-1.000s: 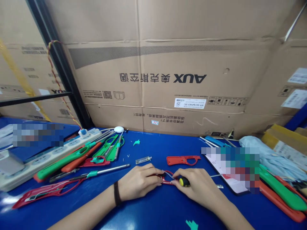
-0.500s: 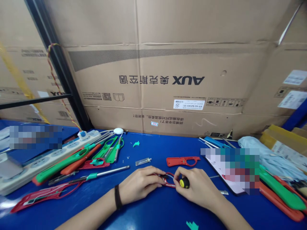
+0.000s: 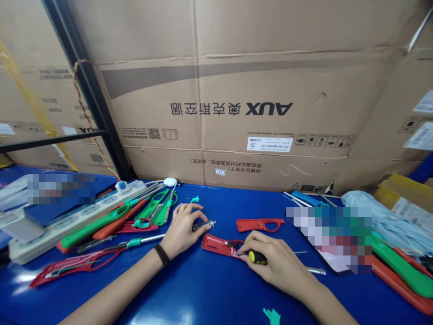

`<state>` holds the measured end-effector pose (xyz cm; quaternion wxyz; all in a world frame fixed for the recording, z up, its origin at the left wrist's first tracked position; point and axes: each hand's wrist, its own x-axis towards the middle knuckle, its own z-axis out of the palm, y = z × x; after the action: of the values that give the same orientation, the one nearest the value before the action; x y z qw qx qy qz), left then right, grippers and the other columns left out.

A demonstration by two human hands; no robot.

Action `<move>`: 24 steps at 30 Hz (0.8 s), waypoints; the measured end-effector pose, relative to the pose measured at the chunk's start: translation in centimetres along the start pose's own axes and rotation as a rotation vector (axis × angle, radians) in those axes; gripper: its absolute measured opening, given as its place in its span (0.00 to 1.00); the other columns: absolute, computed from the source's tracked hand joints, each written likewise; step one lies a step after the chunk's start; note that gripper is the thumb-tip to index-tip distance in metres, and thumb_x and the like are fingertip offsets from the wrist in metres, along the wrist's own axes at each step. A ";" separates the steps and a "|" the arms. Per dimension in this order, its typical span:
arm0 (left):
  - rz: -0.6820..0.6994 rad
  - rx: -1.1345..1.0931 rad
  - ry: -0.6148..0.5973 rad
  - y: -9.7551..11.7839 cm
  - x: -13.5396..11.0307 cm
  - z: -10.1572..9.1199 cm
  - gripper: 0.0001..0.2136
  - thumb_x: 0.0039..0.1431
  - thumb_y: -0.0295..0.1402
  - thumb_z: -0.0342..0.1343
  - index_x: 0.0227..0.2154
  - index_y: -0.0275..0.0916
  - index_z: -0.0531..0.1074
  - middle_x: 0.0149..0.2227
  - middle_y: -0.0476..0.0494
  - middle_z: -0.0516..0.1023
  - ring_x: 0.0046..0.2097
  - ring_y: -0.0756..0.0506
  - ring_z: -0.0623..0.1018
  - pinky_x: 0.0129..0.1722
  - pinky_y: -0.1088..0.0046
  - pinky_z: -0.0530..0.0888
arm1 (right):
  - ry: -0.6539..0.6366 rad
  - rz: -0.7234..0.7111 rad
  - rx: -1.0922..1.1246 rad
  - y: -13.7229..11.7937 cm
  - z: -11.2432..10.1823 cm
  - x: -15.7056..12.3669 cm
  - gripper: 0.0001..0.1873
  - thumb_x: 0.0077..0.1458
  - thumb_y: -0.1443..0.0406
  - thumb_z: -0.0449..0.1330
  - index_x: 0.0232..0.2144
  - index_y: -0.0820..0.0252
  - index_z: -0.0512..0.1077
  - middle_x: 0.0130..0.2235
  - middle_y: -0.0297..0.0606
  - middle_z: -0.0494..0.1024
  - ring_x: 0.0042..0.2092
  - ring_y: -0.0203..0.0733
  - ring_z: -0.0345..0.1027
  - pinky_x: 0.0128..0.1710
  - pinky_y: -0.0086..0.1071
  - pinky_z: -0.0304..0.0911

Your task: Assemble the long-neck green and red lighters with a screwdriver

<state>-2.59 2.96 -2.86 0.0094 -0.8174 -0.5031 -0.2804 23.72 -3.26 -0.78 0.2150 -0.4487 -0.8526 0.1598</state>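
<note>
A workshop, set up among stored goods. Beyond both hands, a huge air-conditioner carton (image 3: 230, 81) with upside-down AUX print stands like a wall behind the blue counter (image 3: 189, 289), and a black metal frame (image 3: 93, 85) rises past the left hand (image 3: 182, 230). Left of that hand lie a long power strip (image 3: 66, 225) and an opened red casing (image 3: 72, 267) with parts inside. The right hand (image 3: 275, 257) holds a yellow-and-black tool (image 3: 257, 257), seemingly a screwdriver, though fingers hide much of it. Further right are green and orange plastic pieces and a cardboard box (image 3: 407, 198).
</note>
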 end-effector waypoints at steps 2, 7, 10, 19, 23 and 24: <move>0.040 -0.021 0.032 0.2 0.0 0.2 0.07 0.55 0.39 0.59 0.32 0.41 0.74 0.45 0.44 0.72 0.49 0.39 0.69 0.53 0.52 0.60 | 0.010 -0.014 0.027 -0.1 0.2 0.0 0.09 0.57 0.66 0.57 0.39 0.48 0.73 0.39 0.29 0.76 0.37 0.36 0.72 0.36 0.25 0.60; 0.228 -0.167 0.016 2.0 -0.2 -0.4 0.05 0.62 0.35 0.54 0.37 0.41 0.70 0.39 0.48 0.76 0.41 0.47 0.74 0.59 0.50 0.52 | 0.041 -0.016 0.028 -0.5 0.4 0.0 0.08 0.60 0.64 0.54 0.37 0.50 0.74 0.36 0.30 0.77 0.36 0.36 0.72 0.36 0.26 0.61; 0.359 -0.249 -0.029 3.3 -0.5 -1.0 0.04 0.63 0.33 0.53 0.39 0.42 0.70 0.35 0.51 0.77 0.36 0.50 0.76 0.62 0.51 0.44 | 0.073 -0.007 0.035 -0.5 0.3 0.0 0.09 0.60 0.65 0.53 0.36 0.51 0.74 0.37 0.31 0.78 0.36 0.37 0.72 0.36 0.26 0.61; 0.451 -0.314 -0.067 4.1 -0.8 -0.8 0.04 0.61 0.30 0.54 0.39 0.42 0.70 0.36 0.51 0.78 0.37 0.50 0.76 0.62 0.55 0.47 | 0.094 0.015 0.071 -0.3 0.3 0.0 0.11 0.59 0.64 0.53 0.40 0.49 0.74 0.39 0.30 0.80 0.39 0.37 0.74 0.39 0.27 0.63; 0.451 -0.317 -0.051 4.1 -0.8 -0.9 0.05 0.61 0.30 0.54 0.39 0.42 0.70 0.36 0.51 0.78 0.37 0.50 0.76 0.62 0.55 0.48 | 0.098 0.029 0.047 -0.3 0.3 -0.1 0.10 0.59 0.65 0.53 0.38 0.50 0.74 0.38 0.31 0.80 0.38 0.38 0.74 0.37 0.27 0.63; 0.451 -0.315 -0.046 4.1 -0.8 -0.9 0.05 0.61 0.31 0.54 0.40 0.42 0.70 0.35 0.51 0.78 0.37 0.50 0.76 0.61 0.55 0.49 | 0.098 0.036 0.041 -0.3 0.3 -0.1 0.10 0.59 0.65 0.53 0.37 0.51 0.74 0.37 0.31 0.80 0.37 0.37 0.73 0.36 0.27 0.63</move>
<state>0.12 0.03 -1.41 -0.0672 -0.9063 -0.2586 -0.3273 23.34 -3.53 -0.93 0.2628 -0.4667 -0.8295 0.1586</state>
